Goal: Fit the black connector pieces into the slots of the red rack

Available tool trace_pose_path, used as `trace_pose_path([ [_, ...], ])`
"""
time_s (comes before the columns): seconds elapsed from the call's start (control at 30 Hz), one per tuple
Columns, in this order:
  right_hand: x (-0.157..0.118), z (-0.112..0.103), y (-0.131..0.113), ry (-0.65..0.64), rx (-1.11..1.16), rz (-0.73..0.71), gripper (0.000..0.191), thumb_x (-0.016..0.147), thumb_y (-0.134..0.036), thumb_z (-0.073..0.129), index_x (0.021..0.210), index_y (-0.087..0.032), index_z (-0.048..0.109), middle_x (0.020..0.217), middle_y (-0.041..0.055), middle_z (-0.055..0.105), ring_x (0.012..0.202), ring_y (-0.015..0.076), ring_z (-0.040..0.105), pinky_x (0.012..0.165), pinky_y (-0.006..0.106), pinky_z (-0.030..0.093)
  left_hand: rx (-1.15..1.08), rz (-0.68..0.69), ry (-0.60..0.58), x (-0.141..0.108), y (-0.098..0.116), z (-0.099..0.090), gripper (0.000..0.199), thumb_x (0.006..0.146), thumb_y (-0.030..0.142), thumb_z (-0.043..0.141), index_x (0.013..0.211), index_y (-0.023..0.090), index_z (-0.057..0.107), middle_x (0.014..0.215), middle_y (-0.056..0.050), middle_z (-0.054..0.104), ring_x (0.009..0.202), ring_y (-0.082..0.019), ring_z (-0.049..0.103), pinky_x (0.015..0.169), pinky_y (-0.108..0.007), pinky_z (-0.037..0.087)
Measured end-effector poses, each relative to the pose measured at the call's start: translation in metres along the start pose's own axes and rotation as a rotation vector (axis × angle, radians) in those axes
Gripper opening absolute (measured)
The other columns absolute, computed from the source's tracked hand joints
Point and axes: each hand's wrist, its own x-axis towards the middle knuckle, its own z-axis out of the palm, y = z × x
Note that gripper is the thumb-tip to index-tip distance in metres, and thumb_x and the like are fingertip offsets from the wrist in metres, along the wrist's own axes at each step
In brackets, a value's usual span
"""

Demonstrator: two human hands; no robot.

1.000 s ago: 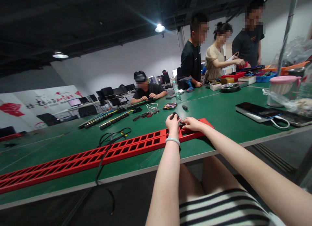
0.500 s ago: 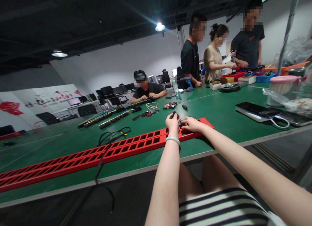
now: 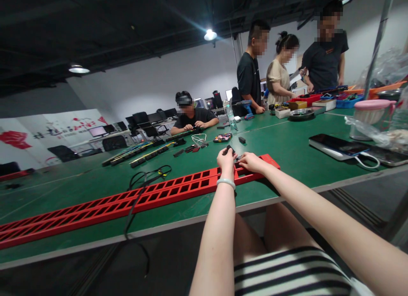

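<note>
My left hand (image 3: 225,160) is closed around a small black block (image 3: 228,149), just above the right part of a long red slotted rack (image 3: 178,183). My right hand (image 3: 250,162) is beside it, fingers pinched together toward the block; what they hold is too small to make out. The rack lies along the front of the green table (image 3: 105,226), with two rows of openings. Beyond my hands, a similar black block (image 3: 242,140) lies loose. Part of the rack is hidden under my hands.
A black strap (image 3: 137,198) crosses the rack and hangs over the table edge. Black strips with wires (image 3: 153,153) and a white cable (image 3: 199,139) lie farther back. At right are a phone (image 3: 338,143) and a pink-lidded jar (image 3: 371,117). Several people work across the table.
My hands stay almost in place, with the right fingers shifting slightly. Across the table, one person's hand has moved lower near the red tray.
</note>
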Motion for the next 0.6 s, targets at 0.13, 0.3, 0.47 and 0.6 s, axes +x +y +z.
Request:
trace_pose_path([
  [0.13,-0.0001,0.0002,0.0007,-0.021,-0.006,-0.018,0.022,0.078,-0.025,0.05,0.083,-0.016,0.069,0.086,0.0084,0.059,0.076,0.0144,0.055,0.077,0.023,0.039,-0.004,0.002,-0.011,0.0005,-0.0009,0.0003,0.027,0.064,0.02,0.061,0.089,0.011,0.055,0.076,-0.007,0.059,0.056,-0.012,0.06,0.056,-0.029,0.052],
  [0.3,-0.0007,-0.0028,-0.0005,-0.049,-0.007,-0.025,0.023,0.079,-0.026,0.048,0.08,-0.016,0.069,0.084,0.008,0.058,0.074,0.0134,0.054,0.076,0.023,0.039,0.005,-0.004,-0.01,0.0015,-0.0017,0.0012,0.026,0.063,0.02,0.062,0.087,0.011,0.056,0.076,-0.007,0.059,0.057,-0.012,0.059,0.056,-0.029,0.052],
  [0.47,-0.0005,-0.0073,-0.0016,-0.085,-0.027,-0.04,0.024,0.08,-0.027,0.047,0.082,-0.016,0.068,0.083,0.0075,0.059,0.076,0.0142,0.053,0.074,0.023,0.039,0.006,-0.008,-0.02,0.0022,-0.0021,0.0007,0.024,0.064,0.02,0.062,0.086,0.011,0.056,0.075,-0.007,0.059,0.056,-0.012,0.059,0.057,-0.029,0.052],
  [0.6,-0.0017,-0.0091,-0.0029,-0.1,-0.057,-0.038,0.024,0.08,-0.028,0.047,0.083,-0.016,0.068,0.084,0.0076,0.058,0.075,0.0143,0.053,0.073,0.023,0.039,0.015,-0.002,-0.023,0.0024,-0.0027,0.0,0.026,0.064,0.021,0.062,0.087,0.011,0.056,0.075,-0.006,0.059,0.057,-0.012,0.059,0.058,-0.029,0.052],
])
